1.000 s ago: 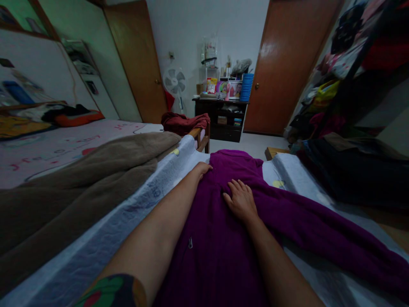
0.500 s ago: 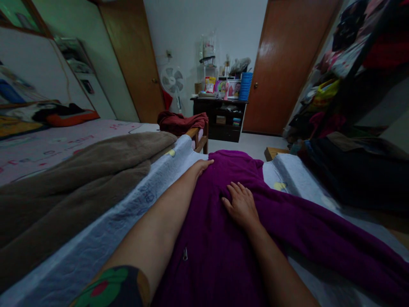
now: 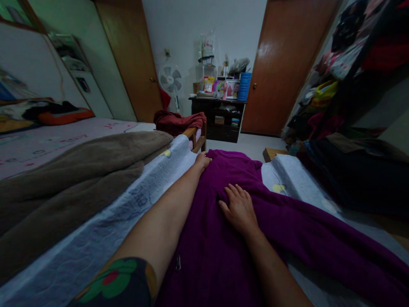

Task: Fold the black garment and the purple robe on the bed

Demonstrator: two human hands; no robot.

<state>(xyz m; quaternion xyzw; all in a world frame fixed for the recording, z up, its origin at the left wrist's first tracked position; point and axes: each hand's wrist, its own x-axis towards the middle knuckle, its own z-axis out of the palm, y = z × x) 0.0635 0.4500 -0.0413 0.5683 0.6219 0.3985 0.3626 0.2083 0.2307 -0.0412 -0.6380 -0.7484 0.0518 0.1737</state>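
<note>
A purple jacket [image 3: 236,170] lies spread over the bed in front of me, one sleeve [image 3: 319,230] stretching to the lower right. A small metal zipper pull [image 3: 178,262] shows on its near left part. At the jacket's far left edge, by the shoulder, my left hand [image 3: 203,160] is closed on the cloth; its fingers are partly hidden. My right hand [image 3: 239,209] rests palm down on the upper middle of the jacket, fingers stretched and thumb apart. The jacket's other sleeve cannot be made out.
A brown fleece blanket [image 3: 79,170] lies to the left on the pale bedding [image 3: 128,226]. Dark folded clothes [image 3: 361,175] are piled at right. Beyond the bed are a maroon cloth [image 3: 179,121] on a wooden rail, a white fan [image 3: 171,79] and a dark cabinet [image 3: 214,121].
My left hand has shifted slightly left and away from me at the jacket's edge, its fingers more curled. The right hand stays flat on the cloth. The view has turned slightly.
</note>
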